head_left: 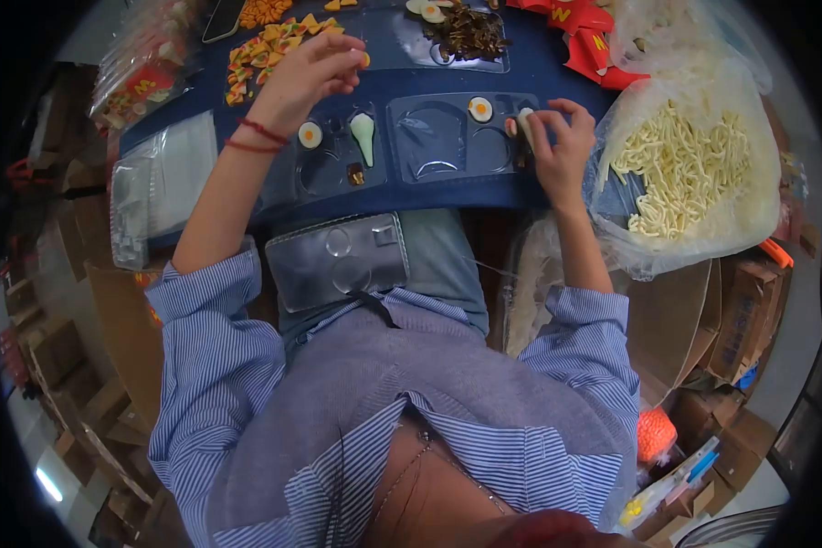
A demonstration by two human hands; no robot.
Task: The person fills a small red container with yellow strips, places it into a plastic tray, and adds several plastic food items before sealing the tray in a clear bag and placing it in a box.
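My left hand (315, 75) is pinched over a pile of small orange, yellow and green toy food pieces (279, 47). A small yellow-orange piece (365, 59) shows at its fingertips. At the right clear plastic tray (429, 137), my right hand (562, 142) has thumb and fingers closed on a pale, slim piece (524, 119), partly hidden by the fingers. A toy fried egg (480, 110) lies in that tray. In the left clear tray (324, 173) are another toy egg (310, 135), a pale green spoon-shaped piece (363, 137) and a small dark brown piece (355, 173).
Pale noodle-like strands (676, 173) fill an open plastic bag at right. Dark brown pieces (466, 36) lie on a clear sheet at the back. Red packets (594, 50) are behind the bag. Clear trays (169, 173) are stacked at left; another tray (338, 260) rests on my lap.
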